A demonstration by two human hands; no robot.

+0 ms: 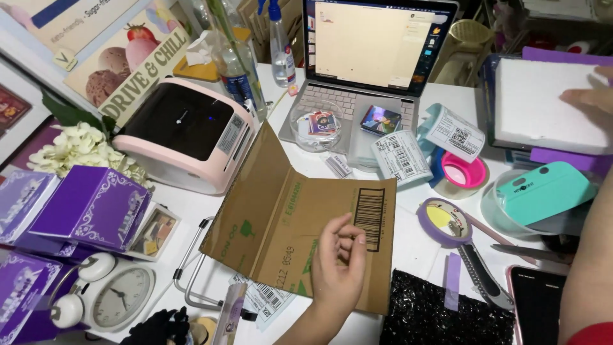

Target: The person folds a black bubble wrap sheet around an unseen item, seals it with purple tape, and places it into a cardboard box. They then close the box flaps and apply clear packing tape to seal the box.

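A flat, folded brown cardboard box (281, 217) with a printed barcode lies partly raised in the middle of the white table. My left hand (338, 262) comes up from the bottom and grips its near panel, with the fingers curled beside the barcode. My right hand (590, 96) is at the upper right edge of the view. Its fingers lie over the right side of a white foam sheet (543, 105), which rests on purple sheets. Most of that hand is out of frame, and my right forearm (590, 268) runs down the right edge.
A pink and black label printer (185, 131) stands left of the cardboard, and an open laptop (373, 48) sits behind it. Label rolls (402, 156), tape rolls (444, 220), a box cutter (482, 275), purple boxes (89, 207), a white clock (108, 294) and a phone (543, 306) crowd the table.
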